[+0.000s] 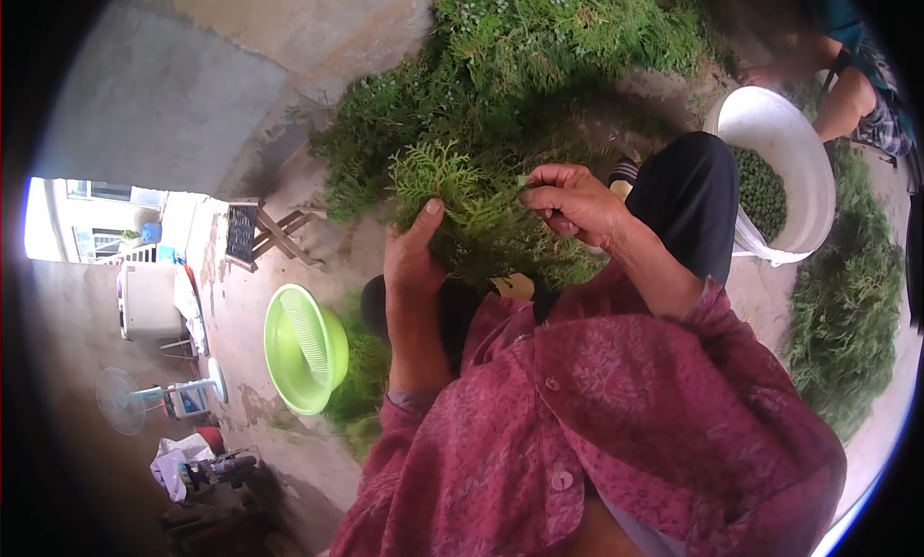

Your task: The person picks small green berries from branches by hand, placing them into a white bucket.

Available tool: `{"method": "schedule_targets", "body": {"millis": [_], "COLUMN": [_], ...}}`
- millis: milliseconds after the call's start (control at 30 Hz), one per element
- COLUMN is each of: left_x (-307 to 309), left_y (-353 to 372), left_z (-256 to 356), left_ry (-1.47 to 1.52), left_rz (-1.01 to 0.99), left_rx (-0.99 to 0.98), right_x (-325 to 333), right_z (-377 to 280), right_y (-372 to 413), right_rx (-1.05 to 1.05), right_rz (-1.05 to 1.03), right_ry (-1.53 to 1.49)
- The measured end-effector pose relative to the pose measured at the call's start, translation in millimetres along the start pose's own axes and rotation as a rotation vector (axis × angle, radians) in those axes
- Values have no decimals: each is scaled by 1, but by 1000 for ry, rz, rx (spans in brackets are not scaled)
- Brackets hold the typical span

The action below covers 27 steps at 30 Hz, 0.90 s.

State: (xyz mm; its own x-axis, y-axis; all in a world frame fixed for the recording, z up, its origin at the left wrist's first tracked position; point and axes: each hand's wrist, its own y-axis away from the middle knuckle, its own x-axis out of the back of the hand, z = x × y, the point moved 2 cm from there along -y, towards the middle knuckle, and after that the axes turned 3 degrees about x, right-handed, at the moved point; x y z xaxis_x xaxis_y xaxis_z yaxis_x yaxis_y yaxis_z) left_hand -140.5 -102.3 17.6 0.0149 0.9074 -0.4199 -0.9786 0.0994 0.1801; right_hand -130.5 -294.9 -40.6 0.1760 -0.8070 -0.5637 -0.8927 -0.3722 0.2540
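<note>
My left hand [414, 254] is closed around a leafy evergreen sprig [438, 177], with the thumb on top of its stem. Flat, fan-like green fronds spread out above that thumb. Close by on the right, the fingertips of my right hand [580, 206] are pinched together beside the foliage. A small green bit shows at these fingertips, too small to name surely. Beyond both hands lies a large heap of cut evergreen branches [568, 37], dotted with pale bluish-green cones.
At right stands a white bucket [816, 187] holding many small green cones [760, 191]. Another person's arm [847, 105] is beside it. More branches [842, 307] lie below. To the left are a lime-green basin [337, 350], a folding stool [274, 235] and a fan [125, 400].
</note>
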Motion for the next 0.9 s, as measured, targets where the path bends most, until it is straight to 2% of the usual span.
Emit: {"method": "schedule_targets", "body": {"millis": [133, 200, 233, 300, 367, 433, 467, 533, 567, 600, 667, 833, 900], "left_x": [1, 9, 2, -30, -38, -47, -45, -31, -19, -14, -4, -9, -6], "left_y": [-2, 1, 7, 44, 59, 61, 57, 39, 32, 26, 14, -4, -16], "left_z": [7, 12, 17, 34, 16, -6, -16, -38, -47, -51, -53, -60, -68], "left_ry": [-7, -625, -607, -1247, -1111, -954, -948, -932, -869, -861, -804, -900, -758], "left_rz": [97, 320, 323, 319, -178, -524, -518, -284, -136, -131, 138, 153, 136], "left_rx": [8, -419, -418, -1095, -742, -357, -357, -531, -417, -420, -324, -410, -427], "right_x": [-5, -7, -7, -7, -10, -14, -16, -18, -19, -21, -24, -43, -41], "right_z": [-3, -6, -8, -8, -11, -15, -17, -20, -21, -23, -27, -34, -28], "right_y": [0, 1, 0, -2, -3, -3, -2, -2, -2, -2, -1, 5, 2], "right_rx": [-3, 9, 5, 57, 74, 92, 113, 128, 144, 163, 164, 138, 157], "right_rz": [-21, 18, 23, 49, 63, 75, 78, 83, 52, 19, 24, 22, 18], "right_ry": [-3, 18, 34, 141, 166, 189, 223, 263, 235, 206, 228, 286, 242]}}
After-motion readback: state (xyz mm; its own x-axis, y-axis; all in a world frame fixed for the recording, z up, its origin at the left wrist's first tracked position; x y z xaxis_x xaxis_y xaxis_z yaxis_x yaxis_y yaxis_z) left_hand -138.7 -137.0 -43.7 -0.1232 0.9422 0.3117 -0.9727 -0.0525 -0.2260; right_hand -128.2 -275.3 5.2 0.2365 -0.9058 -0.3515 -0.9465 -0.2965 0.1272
